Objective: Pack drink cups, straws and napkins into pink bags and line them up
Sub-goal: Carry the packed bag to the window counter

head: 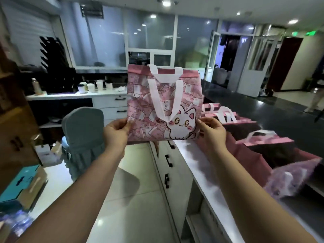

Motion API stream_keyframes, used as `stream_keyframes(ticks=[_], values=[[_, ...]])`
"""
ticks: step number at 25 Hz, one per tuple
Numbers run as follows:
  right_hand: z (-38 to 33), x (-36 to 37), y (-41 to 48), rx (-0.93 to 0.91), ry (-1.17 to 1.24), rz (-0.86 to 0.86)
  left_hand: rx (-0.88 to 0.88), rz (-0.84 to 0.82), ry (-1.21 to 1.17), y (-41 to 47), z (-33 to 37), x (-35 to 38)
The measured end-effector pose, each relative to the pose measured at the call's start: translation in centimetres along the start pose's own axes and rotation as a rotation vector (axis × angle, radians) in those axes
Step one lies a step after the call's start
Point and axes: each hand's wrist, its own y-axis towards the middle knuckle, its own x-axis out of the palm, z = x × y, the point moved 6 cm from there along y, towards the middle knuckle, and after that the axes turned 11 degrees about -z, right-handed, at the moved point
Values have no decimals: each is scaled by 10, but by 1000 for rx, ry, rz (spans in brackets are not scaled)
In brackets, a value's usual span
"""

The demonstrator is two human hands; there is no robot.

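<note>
Box (22, 183): teal and brown, low and far left of the left fingers, on the floor.
Chair (82, 130): blue-grey cover, just left of the left fingers and below them.
Cups (95, 86): white, in a row on the back shelf, up and left of the left fingers, well apart from them.
Left hand (114, 133): fingers curled, thumb on the front, pinching the bag's lower left edge.
Bag (149, 106): pink, held upright in the air between both sets of fingers, its printed side to the camera. What is inside cannot be told.
Front handle (157, 100): white, hanging down over the print, above and between the fingers.
Cat (180, 127): white print at the bag's lower right, just left of the right fingers.
Right hand (213, 133): fingers curled, thumb forward, pinching the bag's lower right edge.
Counter (191, 158): white edge below the right fingers, dark top running off to their right.
Far bag (228, 118): pink, mouth up on the counter, just right of the right fingers.
Near bag (266, 142): pink, mouth up, farther right of those fingers.
Blurred bag (296, 174): on its side, right of and below the right fingers.
</note>
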Motion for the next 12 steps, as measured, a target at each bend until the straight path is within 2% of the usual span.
stream_keyframes(ticks=[3, 6, 12], values=[[10, 58, 61, 58, 61, -43, 42, 5, -18, 71, 5, -25], [15, 99, 117, 36, 34, -65, 53, 43, -47, 132, -6, -37], [49, 144, 232, -14, -2, -57, 38, 80, -74, 242, -49, -32]])
